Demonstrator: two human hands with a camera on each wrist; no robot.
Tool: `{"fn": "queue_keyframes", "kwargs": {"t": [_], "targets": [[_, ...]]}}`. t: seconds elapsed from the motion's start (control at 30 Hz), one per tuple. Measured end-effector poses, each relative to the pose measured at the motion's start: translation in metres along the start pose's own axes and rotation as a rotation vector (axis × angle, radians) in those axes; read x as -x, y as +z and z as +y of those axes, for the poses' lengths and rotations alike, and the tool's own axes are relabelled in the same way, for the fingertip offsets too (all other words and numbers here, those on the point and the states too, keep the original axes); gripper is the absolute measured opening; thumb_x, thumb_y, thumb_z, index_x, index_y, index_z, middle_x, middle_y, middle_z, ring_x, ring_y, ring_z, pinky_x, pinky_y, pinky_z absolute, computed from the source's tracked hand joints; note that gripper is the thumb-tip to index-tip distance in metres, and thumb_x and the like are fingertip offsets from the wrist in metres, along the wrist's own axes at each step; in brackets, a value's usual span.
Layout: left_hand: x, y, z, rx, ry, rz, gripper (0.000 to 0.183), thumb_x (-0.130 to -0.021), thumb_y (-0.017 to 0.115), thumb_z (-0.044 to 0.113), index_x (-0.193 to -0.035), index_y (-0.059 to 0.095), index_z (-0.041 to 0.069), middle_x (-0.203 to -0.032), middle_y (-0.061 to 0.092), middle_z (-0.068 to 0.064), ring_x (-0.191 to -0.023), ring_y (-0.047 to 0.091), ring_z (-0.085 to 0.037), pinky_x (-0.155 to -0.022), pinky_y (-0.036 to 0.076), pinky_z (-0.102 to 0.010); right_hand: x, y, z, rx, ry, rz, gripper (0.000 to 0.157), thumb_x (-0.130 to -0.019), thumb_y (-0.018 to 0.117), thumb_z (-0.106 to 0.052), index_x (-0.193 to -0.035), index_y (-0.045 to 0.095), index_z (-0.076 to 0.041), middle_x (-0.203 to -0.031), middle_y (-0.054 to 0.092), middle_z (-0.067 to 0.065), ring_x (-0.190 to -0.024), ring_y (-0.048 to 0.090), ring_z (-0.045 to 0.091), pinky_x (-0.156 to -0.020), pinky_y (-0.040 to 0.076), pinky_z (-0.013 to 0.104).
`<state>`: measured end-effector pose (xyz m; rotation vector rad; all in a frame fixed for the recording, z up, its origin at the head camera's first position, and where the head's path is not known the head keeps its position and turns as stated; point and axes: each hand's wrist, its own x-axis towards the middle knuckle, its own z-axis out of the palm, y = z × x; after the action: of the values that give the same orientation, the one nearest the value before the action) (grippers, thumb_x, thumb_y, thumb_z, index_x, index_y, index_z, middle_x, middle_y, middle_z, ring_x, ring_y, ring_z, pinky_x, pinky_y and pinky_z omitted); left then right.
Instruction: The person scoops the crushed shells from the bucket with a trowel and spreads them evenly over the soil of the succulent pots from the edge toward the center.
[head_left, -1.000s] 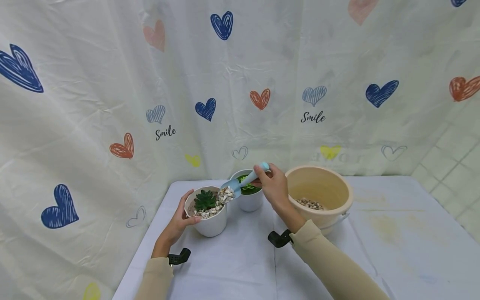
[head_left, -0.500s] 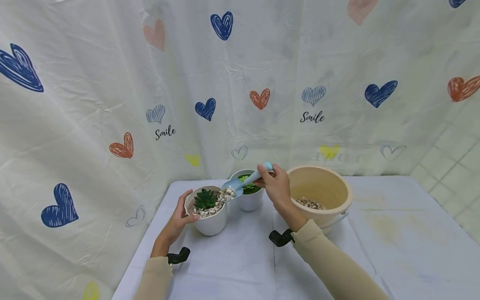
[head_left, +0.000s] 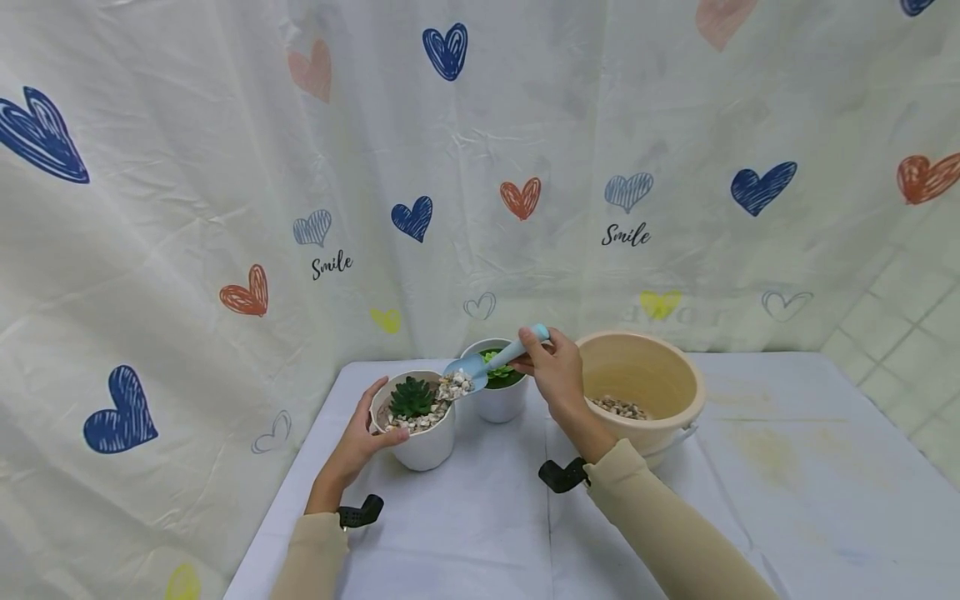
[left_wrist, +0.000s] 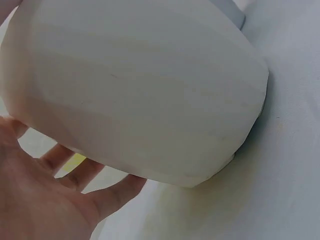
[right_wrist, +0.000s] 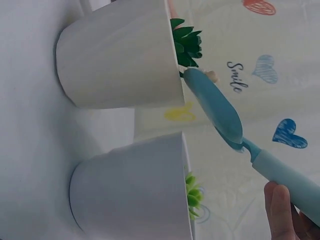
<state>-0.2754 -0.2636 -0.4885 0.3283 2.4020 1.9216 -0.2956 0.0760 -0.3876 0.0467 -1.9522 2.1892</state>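
Observation:
My left hand [head_left: 352,450] holds a white flowerpot [head_left: 424,450], thumb over the rim and fingers around the side. The left wrist view shows the fingers [left_wrist: 117,197] against the pot wall. Inside it stand a dark green succulent [head_left: 411,397] and pale pebbles [head_left: 422,423]. My right hand [head_left: 558,379] grips the handle of a light blue trowel [head_left: 512,352], fingers and thumb around it. Whitish pebbles [head_left: 455,385] lie on its blade, which sits at the pot's right rim. In the right wrist view the trowel's underside [right_wrist: 215,107] slopes toward the dark succulent.
Behind the trowel stands a second white pot [head_left: 501,406] with a light green succulent [right_wrist: 194,195]. A beige bucket [head_left: 678,392] stands right of it, pebbles [head_left: 621,407] on its bottom, close to my right forearm. A heart-print curtain [head_left: 555,108] hangs behind the white-covered table [head_left: 810,483].
The trowel and my right hand have shifted slightly to the right, the pebbles still on the blade. My left thumb has moved a little along the pot's rim.

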Motion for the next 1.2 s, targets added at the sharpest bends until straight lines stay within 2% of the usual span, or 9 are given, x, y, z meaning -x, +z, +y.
{"fn": "queue_keyframes", "kwargs": {"t": [0.1,0.3,0.47,0.63,0.73,0.9,1.0,1.1,1.2], "targets": [[-0.001,-0.001,-0.001,0.034,0.014,-0.011,0.100,-0.085,0.080,0.018,-0.163,0.018,0.032,-0.167,0.022,-0.011,-0.150,0.030,-0.036,-0.115,0.035,-0.053,0.000,-0.001,-0.002,0.001,-0.004,0.000,0.040,-0.099,0.067,-0.037,-0.113,0.064,0.001,-0.104,0.074,0.024,-0.084,0.077,0.021,-0.075,0.062,0.027],[0.000,-0.004,-0.004,0.085,0.000,-0.005,0.097,-0.086,0.079,0.015,-0.161,0.019,0.025,-0.160,0.038,-0.012,-0.147,0.034,-0.033,-0.114,0.036,-0.052,0.002,-0.001,-0.004,0.006,-0.026,-0.002,0.040,-0.099,0.066,-0.037,-0.113,0.065,0.001,-0.104,0.074,0.025,-0.085,0.078,0.024,-0.075,0.062,0.027],[0.000,-0.005,-0.007,0.111,0.019,-0.037,0.095,-0.087,0.078,0.014,-0.162,0.020,0.024,-0.166,0.027,-0.008,-0.152,0.025,-0.034,-0.116,0.032,-0.056,0.005,0.001,-0.005,0.020,-0.055,0.007,0.036,-0.099,0.067,-0.035,-0.112,0.066,-0.002,-0.103,0.074,0.025,-0.088,0.078,0.028,-0.075,0.062,0.027],[-0.001,-0.006,-0.010,0.127,0.041,-0.062,0.092,-0.089,0.075,0.012,-0.163,0.023,0.028,-0.170,0.018,-0.004,-0.157,0.015,-0.033,-0.119,0.025,-0.060,0.007,0.003,-0.007,0.039,-0.075,0.005,0.035,-0.099,0.068,-0.035,-0.113,0.066,-0.002,-0.103,0.074,0.023,-0.088,0.078,0.024,-0.076,0.062,0.026],[0.000,-0.007,-0.010,0.124,0.041,-0.062,0.092,-0.089,0.074,0.013,-0.163,0.022,0.029,-0.170,0.021,-0.006,-0.156,0.017,-0.032,-0.119,0.029,-0.053,0.008,0.004,-0.008,0.050,-0.088,0.000,0.035,-0.098,0.068,-0.035,-0.112,0.067,-0.002,-0.103,0.074,0.023,-0.089,0.078,0.023,-0.077,0.062,0.026],[0.000,-0.007,-0.010,0.137,0.030,-0.051,0.090,-0.090,0.072,0.010,-0.163,0.021,0.029,-0.164,0.032,-0.013,-0.148,0.033,-0.023,-0.108,0.043,-0.026,0.009,0.004,-0.008,0.072,-0.112,-0.004,0.032,-0.099,0.069,-0.033,-0.110,0.067,-0.003,-0.102,0.073,0.022,-0.090,0.077,0.023,-0.077,0.062,0.026],[0.001,-0.007,-0.008,0.139,0.033,-0.052,0.088,-0.091,0.070,0.009,-0.163,0.022,0.026,-0.163,0.033,-0.014,-0.145,0.037,-0.017,-0.103,0.045,-0.020,0.009,0.004,-0.006,0.082,-0.127,-0.004,0.031,-0.099,0.068,-0.032,-0.110,0.067,-0.003,-0.102,0.073,0.021,-0.090,0.077,0.023,-0.077,0.062,0.026],[0.001,-0.006,-0.005,0.111,0.034,-0.052,0.086,-0.092,0.068,0.011,-0.163,0.021,0.025,-0.164,0.032,-0.013,-0.147,0.034,-0.020,-0.109,0.042,-0.027,0.010,0.004,-0.006,0.090,-0.139,-0.002,0.031,-0.099,0.068,-0.031,-0.111,0.067,-0.002,-0.101,0.073,0.021,-0.091,0.077,0.023,-0.077,0.062,0.026],[0.003,-0.003,0.001,0.065,0.023,-0.050,0.089,-0.091,0.070,0.017,-0.163,0.018,0.024,-0.165,0.029,-0.014,-0.151,0.029,-0.031,-0.116,0.036,-0.044,0.010,0.004,-0.006,0.098,-0.145,0.000,0.032,-0.099,0.068,-0.032,-0.112,0.067,-0.002,-0.101,0.073,0.022,-0.091,0.078,0.025,-0.076,0.061,0.025]]}}
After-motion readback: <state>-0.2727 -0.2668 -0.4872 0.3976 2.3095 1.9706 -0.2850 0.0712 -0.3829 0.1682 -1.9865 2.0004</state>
